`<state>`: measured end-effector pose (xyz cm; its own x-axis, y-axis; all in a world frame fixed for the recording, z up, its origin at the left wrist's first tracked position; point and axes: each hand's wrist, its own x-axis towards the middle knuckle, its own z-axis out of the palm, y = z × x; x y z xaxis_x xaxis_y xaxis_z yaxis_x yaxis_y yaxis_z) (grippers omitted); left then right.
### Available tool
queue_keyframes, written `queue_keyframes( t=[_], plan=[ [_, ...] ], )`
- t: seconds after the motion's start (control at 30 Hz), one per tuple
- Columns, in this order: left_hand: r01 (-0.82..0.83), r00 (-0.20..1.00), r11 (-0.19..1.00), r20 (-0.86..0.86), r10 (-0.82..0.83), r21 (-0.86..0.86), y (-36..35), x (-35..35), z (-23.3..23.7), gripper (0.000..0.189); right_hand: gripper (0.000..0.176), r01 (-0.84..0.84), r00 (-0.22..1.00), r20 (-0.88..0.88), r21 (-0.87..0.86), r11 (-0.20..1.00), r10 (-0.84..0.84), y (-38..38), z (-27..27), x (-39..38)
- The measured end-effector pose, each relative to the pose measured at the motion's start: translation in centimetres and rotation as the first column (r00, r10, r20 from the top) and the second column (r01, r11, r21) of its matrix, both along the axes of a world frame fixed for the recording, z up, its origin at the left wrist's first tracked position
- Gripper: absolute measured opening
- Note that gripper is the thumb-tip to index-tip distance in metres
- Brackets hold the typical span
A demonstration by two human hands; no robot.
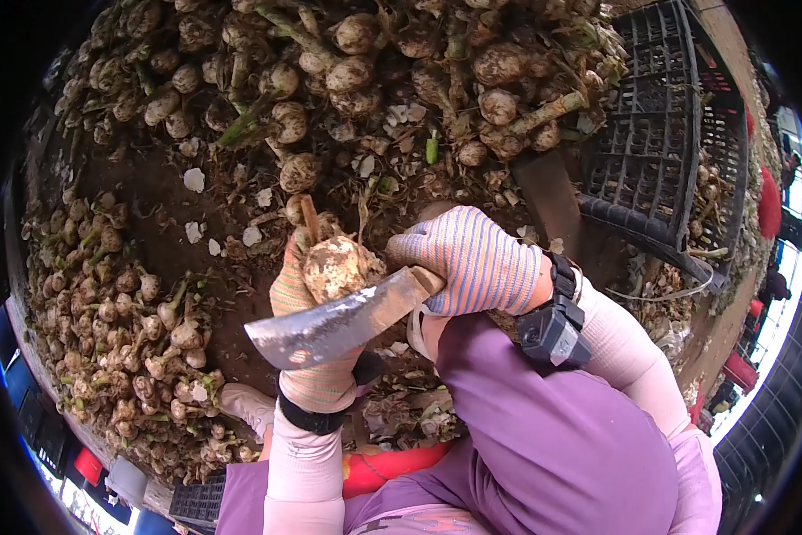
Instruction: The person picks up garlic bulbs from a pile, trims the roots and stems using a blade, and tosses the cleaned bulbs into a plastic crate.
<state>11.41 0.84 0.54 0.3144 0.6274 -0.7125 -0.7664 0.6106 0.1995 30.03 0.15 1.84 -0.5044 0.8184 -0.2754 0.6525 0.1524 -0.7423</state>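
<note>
My left hand (289, 283), in a striped glove, grips a large soil-caked bulb (337, 267) with a short brown stem stub pointing up. My right hand (477, 259), gloved in blue and pink stripes, is closed round the wooden handle of a broad-bladed knife (329, 330). The blade points left, crosses just below the bulb and hides part of my left palm and fingers. A smaller bulb (295, 210) shows just above my left fingers.
A big heap of stemmed bulbs (356, 76) fills the far side. More bulbs (138, 330) are piled at left. A black plastic crate (641, 134) lies tipped at right. Pale flakes (194, 180) litter the soil between, and a green stem piece (432, 148) lies below the heap.
</note>
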Motion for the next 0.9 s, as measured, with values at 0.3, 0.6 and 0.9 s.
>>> queue_keyframes(
  t=[0.3, 0.6, 0.9],
  plan=[
    [0.601, 0.761, 0.748, -0.49, -0.426, 0.282, -2.4, -0.8, 1.9, 0.04, 0.033, 0.026, 1.0, 0.006, 0.124, 0.992, -0.027, -0.7, -4.5, 3.2],
    [0.471, 0.881, 0.801, -0.251, -0.402, 0.369, -0.8, -2.4, 0.4, 0.054, 0.021, 0.455, 0.886, -0.086, -0.038, 0.89, -0.456, -2.4, -3.3, 4.9],
    [-0.194, 0.965, 0.969, 0.207, 0.16, 0.153, 0.2, 0.1, 2.8, 0.038, 0.019, 0.375, 0.856, -0.22, -0.356, 0.856, -0.467, -3.2, -2.9, 2.3]
  ],
)
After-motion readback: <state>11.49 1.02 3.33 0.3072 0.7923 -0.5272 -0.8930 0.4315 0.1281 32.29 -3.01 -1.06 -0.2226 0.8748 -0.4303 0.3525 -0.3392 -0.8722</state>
